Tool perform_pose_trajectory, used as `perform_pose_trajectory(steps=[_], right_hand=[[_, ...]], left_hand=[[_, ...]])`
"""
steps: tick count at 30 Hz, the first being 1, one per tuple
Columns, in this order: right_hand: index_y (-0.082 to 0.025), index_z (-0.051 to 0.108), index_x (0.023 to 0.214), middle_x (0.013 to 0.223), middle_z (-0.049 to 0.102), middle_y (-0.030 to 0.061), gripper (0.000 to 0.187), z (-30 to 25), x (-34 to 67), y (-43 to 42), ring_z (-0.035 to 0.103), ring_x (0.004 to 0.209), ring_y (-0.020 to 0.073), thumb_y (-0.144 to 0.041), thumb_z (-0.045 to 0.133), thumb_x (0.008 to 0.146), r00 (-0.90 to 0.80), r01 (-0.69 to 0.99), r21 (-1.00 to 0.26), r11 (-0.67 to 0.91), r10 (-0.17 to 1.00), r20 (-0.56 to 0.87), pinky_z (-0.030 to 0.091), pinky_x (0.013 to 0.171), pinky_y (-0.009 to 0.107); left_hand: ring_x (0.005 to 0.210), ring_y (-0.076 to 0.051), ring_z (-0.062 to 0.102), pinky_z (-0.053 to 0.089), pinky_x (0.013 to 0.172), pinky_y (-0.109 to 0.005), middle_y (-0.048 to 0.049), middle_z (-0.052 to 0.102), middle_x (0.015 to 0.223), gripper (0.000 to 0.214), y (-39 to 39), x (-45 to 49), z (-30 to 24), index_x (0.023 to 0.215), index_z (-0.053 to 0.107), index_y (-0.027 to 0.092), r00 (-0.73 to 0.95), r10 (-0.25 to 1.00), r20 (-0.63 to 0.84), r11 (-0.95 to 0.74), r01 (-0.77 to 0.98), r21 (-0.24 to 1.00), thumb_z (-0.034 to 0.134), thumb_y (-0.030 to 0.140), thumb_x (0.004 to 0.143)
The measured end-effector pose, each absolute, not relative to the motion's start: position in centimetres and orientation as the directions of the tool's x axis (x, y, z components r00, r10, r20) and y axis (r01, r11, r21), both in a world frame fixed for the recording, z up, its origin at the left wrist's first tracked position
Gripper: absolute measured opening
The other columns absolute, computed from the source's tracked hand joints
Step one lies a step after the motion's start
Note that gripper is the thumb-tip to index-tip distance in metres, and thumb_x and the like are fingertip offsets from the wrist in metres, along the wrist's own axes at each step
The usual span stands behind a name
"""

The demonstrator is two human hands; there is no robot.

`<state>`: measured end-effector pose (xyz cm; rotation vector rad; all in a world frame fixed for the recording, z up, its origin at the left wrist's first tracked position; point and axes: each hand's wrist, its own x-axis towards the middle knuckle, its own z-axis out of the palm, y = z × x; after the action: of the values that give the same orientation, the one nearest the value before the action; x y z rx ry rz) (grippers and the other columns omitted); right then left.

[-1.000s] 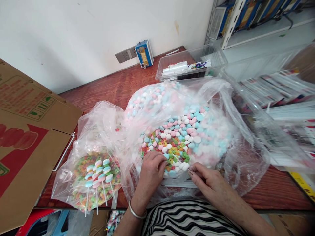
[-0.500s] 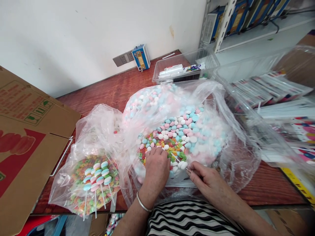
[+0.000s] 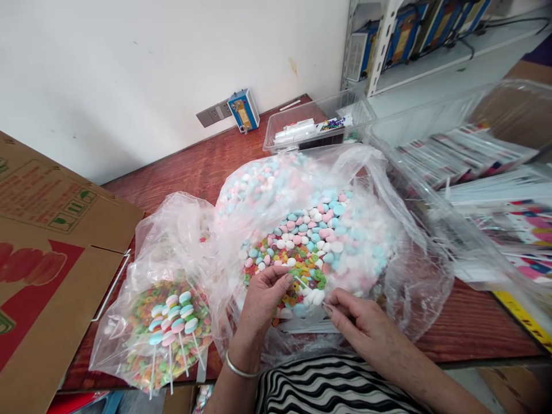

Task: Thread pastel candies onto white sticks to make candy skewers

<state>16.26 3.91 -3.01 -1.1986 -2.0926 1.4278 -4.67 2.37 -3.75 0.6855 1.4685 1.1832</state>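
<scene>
A big clear plastic bag point(image 3: 401, 253) lies open on the wooden table point(image 3: 190, 167), full of pastel pink, blue and white candy discs point(image 3: 317, 224) and small coloured candy rings point(image 3: 302, 259). My left hand point(image 3: 263, 296) hovers over the rings with its fingertips pinched on a small piece I cannot name. My right hand point(image 3: 356, 319) pinches a thin white stick point(image 3: 310, 287) whose far end carries a white candy. A smaller bag point(image 3: 168, 259) to the left holds coloured rings and several finished candy lollipops point(image 3: 175, 313) on sticks.
A cardboard box point(image 3: 47, 253) fills the left side. A clear tub point(image 3: 319, 118) with packets stands at the back, and clear bins point(image 3: 457, 155) of printed sleeves line the right. A blue device point(image 3: 244, 109) sits by the wall socket.
My left hand has lifted off the candy pile and drawn its fingertips into a pinch. My right hand stays where it was on the stick. The view has shifted slightly.
</scene>
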Motion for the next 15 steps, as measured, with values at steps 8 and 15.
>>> perform_pose_trajectory(steps=[8, 15], right_hand=[[-0.021, 0.047, 0.073, 0.067, 0.054, -0.0035, 0.026, -3.13, 16.37, 3.89, 0.049, 0.061, 0.0133, -0.027, 0.040, 0.098, -0.585, 0.418, -0.899, 0.128, 0.795, -0.159, 0.035, 0.056, 0.023], [-0.020, 0.054, 0.079, 0.068, 0.052, -0.0033, 0.027, -3.53, 16.80, 3.97, 0.049, 0.062, 0.0139, -0.030, 0.039, 0.099, -0.612, 0.399, -0.908, 0.130, 0.775, -0.158, 0.035, 0.057, 0.024]], left_hand=[[0.066, -0.009, 0.060, 0.048, 0.061, -0.020, -0.0005, 0.067, 0.077, 0.025, 2.48, -4.27, -3.32, 0.092, 0.067, 0.016, -0.177, 0.957, -0.231, 0.223, -0.063, 0.973, 0.076, 0.033, 0.076], [0.056, -0.012, 0.063, 0.049, 0.056, -0.022, -0.0042, 0.071, 0.066, 0.029, 2.38, -4.23, -3.57, 0.092, 0.064, 0.014, -0.144, 0.924, -0.354, 0.315, -0.237, 0.919, 0.070, 0.041, 0.081]])
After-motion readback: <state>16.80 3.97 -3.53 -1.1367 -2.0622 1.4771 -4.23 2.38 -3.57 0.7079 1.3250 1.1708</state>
